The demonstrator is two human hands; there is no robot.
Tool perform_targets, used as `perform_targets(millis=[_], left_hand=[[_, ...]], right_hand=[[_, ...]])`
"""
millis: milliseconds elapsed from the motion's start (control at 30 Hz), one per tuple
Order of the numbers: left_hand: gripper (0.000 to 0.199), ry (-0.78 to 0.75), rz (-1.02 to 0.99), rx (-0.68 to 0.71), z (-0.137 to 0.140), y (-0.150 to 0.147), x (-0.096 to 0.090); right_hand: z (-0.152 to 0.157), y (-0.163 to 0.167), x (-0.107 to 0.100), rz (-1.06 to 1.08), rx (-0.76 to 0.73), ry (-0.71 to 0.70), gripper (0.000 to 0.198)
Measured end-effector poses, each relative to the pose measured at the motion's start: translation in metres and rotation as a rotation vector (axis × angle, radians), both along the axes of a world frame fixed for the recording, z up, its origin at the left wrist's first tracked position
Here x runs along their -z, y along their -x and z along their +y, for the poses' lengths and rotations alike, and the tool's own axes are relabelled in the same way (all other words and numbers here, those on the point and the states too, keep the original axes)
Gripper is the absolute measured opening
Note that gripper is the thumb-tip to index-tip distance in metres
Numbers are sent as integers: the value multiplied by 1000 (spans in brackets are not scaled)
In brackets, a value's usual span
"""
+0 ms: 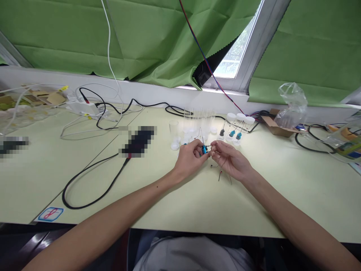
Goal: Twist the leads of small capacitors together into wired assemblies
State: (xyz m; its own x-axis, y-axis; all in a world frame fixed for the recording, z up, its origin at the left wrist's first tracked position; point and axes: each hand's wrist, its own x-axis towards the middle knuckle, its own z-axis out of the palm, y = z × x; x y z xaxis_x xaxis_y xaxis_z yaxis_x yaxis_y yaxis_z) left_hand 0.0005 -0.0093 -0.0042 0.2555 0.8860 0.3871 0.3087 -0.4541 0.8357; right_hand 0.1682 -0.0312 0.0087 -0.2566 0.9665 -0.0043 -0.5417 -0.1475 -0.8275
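My left hand (189, 160) is closed, pinching a small blue metallic part (205, 149) with dark ends between thumb and fingers. A thin bent wire (202, 136) rises just above that part. From the right, my right hand (232, 158) meets it, its fingertips pinched on a thin dark rod (208, 145) that reaches toward the blue part. Whether the rod is joined to it, I cannot tell. Below my right fingers, several thin metal pins (220, 175) lie on the pale table (197, 203). Both palms are partly hidden.
Capped clear tubes (240, 119) holding blue and dark thin-shafted pieces stand behind my right hand. Other clear tubes (174, 131) stand behind my left. A blurred dark device (139, 141) with a black cable (66, 192) lies left. An open cardboard box (278, 130) sits back right.
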Motion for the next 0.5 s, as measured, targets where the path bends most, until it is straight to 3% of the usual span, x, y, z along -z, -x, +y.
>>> perform_targets(millis=[500], left_hand=[[15, -25, 28, 0, 0, -1, 1]], right_hand=[[1, 0, 2, -14, -5, 3, 19]])
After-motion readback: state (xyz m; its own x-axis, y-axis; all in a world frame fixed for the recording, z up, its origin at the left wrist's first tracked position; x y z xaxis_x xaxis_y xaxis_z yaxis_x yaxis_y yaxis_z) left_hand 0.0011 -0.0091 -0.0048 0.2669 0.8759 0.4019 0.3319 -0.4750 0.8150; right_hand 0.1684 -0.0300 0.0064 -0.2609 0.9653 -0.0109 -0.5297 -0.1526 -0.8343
